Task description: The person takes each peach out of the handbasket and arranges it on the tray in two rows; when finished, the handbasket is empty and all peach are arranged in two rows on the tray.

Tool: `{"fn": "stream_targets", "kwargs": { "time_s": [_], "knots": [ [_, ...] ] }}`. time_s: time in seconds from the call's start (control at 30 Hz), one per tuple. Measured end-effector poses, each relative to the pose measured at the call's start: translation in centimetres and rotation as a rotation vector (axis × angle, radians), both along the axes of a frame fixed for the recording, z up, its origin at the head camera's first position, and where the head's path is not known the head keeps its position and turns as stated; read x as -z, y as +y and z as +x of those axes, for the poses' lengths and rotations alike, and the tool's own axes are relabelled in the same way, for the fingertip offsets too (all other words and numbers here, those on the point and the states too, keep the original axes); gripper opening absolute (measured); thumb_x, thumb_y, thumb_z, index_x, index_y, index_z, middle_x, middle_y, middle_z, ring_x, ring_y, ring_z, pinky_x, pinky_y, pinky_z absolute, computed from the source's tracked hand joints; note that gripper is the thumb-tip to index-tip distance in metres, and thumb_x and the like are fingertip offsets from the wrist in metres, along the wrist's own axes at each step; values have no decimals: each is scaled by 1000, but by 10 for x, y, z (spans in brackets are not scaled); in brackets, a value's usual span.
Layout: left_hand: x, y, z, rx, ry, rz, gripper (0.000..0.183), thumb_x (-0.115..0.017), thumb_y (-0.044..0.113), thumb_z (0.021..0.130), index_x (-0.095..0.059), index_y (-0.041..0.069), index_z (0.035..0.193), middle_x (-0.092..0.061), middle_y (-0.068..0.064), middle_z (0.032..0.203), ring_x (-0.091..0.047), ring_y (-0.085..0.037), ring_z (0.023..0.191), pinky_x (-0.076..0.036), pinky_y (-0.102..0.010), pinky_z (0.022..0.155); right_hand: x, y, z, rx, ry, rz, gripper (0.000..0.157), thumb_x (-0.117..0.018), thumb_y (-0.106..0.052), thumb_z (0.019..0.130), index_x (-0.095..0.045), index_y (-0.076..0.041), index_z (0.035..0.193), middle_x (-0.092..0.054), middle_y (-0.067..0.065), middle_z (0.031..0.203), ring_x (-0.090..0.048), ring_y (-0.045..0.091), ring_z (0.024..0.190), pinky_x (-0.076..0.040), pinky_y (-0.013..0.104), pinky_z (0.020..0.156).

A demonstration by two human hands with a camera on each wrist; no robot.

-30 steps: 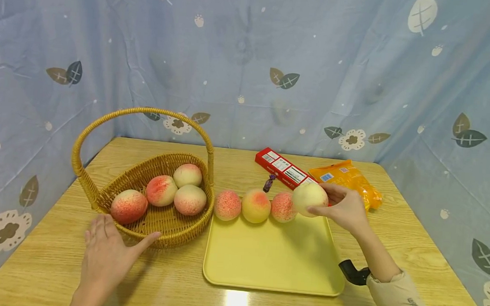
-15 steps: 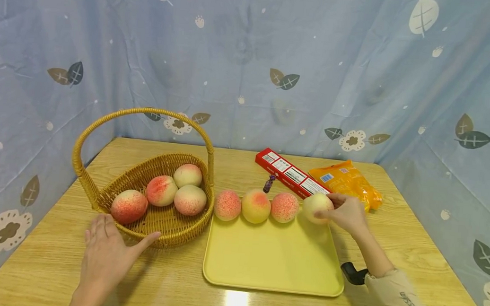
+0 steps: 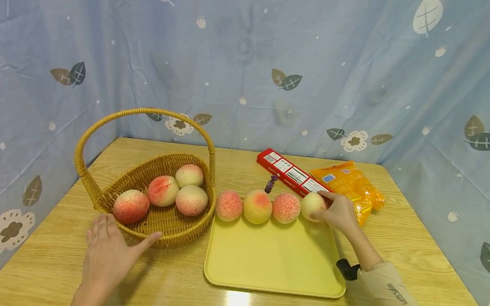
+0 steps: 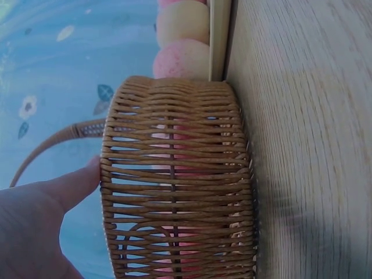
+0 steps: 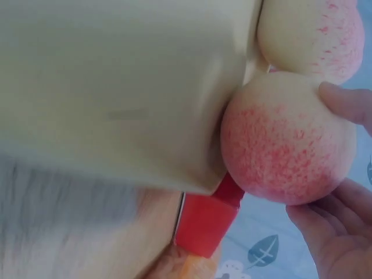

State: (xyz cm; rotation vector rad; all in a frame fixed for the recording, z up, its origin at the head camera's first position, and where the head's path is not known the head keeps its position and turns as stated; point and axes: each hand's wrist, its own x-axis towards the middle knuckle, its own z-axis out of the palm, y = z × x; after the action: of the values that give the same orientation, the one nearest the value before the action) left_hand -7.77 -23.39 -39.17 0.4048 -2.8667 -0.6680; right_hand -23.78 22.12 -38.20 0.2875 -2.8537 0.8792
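Observation:
My right hand (image 3: pixel 338 211) grips a pale peach (image 3: pixel 311 206) between thumb and fingers at the back right corner of the yellow tray (image 3: pixel 275 264). In the right wrist view this peach (image 5: pixel 285 139) shows a red-speckled side and sits close against a neighbouring peach (image 5: pixel 308 38). Three more peaches, the nearest of them a speckled one (image 3: pixel 286 208), line the tray's back edge. My left hand (image 3: pixel 107 259) rests at the front rim of the wicker basket (image 3: pixel 179 239), fingers extended. Its thumb (image 4: pixel 81 183) touches the rim in the left wrist view. Several peaches lie inside the basket.
Behind the tray lie a red box (image 3: pixel 288 171), a small purple-wrapped candy (image 3: pixel 270 184) and an orange packet (image 3: pixel 355 187). The basket's tall handle (image 3: pixel 145 111) arches upward. A patterned blue curtain (image 3: pixel 243 53) encloses the wooden table (image 3: pixel 163 285).
My right hand has lowered the pale peach, first rightward, then slightly left, to the right end of the row on the tray. The left hand has stayed at the basket.

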Motion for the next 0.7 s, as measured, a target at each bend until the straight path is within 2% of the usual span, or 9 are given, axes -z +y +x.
{"fn": "stream_targets", "kwargs": {
  "time_s": [0.2, 0.4, 0.57, 0.7],
  "knots": [
    [-1, 0, -1, -6, -5, 13, 126, -58, 71, 82, -8, -32, 136, -10, -52, 142, -8, -60, 136, -4, -67, 111, -4, 1, 2, -44, -39, 59, 72, -85, -17, 67, -57, 13, 126, -61, 36, 112, -59, 47, 98, -51, 55, 80],
    [0, 0, 0, -4, 14, 8, 126, -59, 70, 82, -10, -32, 135, -13, -52, 141, -9, -60, 136, -5, -68, 111, -8, 2, 3, -69, -54, 106, 80, -86, -20, 65, -53, 16, 128, -60, 37, 110, -58, 50, 98, -50, 57, 79],
    [0, 1, 0, -2, 14, 6, 126, -59, 70, 82, -10, -32, 135, -12, -52, 141, -10, -60, 136, -5, -67, 111, -10, 3, 4, -47, -77, 86, 82, -86, -20, 67, -49, 17, 130, -58, 38, 115, -57, 49, 99, -49, 56, 81],
    [0, 1, 0, -2, 15, 7, 126, -59, 70, 82, -10, -32, 136, -12, -52, 141, -10, -60, 136, -5, -67, 111, -19, 1, 6, -24, -93, 83, 84, -85, -23, 70, -47, 14, 135, -54, 39, 123, -55, 51, 106, -48, 58, 84]
  ]
}}
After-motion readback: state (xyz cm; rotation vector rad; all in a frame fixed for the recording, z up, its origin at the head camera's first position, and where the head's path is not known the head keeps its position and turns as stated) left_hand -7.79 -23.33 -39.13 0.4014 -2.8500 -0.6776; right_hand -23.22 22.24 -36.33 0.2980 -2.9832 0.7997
